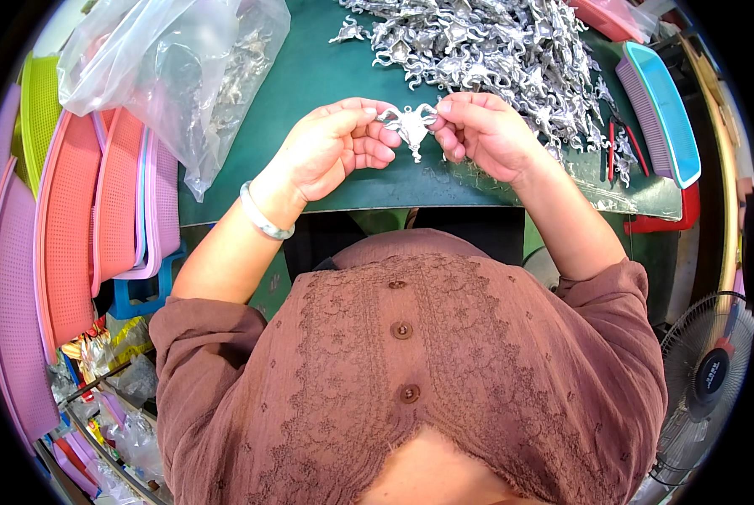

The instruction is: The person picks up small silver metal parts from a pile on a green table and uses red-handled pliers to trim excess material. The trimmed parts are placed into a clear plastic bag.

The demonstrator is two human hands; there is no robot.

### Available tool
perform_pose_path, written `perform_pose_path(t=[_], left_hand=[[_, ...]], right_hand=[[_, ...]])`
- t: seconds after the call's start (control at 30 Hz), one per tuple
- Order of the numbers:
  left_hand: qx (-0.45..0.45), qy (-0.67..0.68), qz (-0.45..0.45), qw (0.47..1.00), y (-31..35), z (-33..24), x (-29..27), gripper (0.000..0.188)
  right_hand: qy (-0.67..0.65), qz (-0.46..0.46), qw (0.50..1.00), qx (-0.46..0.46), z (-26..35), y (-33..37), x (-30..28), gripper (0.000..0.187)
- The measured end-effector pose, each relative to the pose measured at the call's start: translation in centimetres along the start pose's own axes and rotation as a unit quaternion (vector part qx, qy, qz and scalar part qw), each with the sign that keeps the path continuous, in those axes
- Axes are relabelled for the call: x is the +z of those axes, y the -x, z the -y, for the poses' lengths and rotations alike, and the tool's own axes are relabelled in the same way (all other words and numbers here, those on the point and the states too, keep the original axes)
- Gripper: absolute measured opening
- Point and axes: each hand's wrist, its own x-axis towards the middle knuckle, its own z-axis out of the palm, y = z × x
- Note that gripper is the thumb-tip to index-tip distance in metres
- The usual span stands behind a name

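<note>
Between my two hands, over the near part of the green table, is a silver metal pendant [411,128] shaped like a horned animal skull, with a small loop on top. My left hand [335,143] pinches the tip of its left horn between thumb and forefinger. The right horn's tip is pinched by my right hand [485,133] in the same way. Just beyond my right hand lies a large heap of similar silver castings [486,50]. A clear plastic bag [175,76] with some silver pieces inside sits beyond my left hand.
Red-handled pliers [629,145] lie on the green table [326,76] at the right, beside a turquoise and purple basket [661,114]. Stacked plastic baskets [66,227] crowd the left side. A fan [710,374] stands at the lower right. A pink container [613,18] is at the far right.
</note>
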Motion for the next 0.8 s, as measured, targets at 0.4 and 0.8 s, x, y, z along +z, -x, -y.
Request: perform_pose_path(t=[0.4, 0.8], left_hand=[[0.001, 0.006, -0.004, 1.000, 0.05, 0.09, -0.09, 0.026], [0.002, 0.011, 0.000, 1.000, 0.06, 0.01, 0.01, 0.025]], right_hand=[[0.001, 0.003, 1.000, 0.000, -0.02, 0.10, 0.02, 0.019], [-0.002, 0.003, 1.000, 0.002, -0.15, 0.15, -0.10, 0.019]])
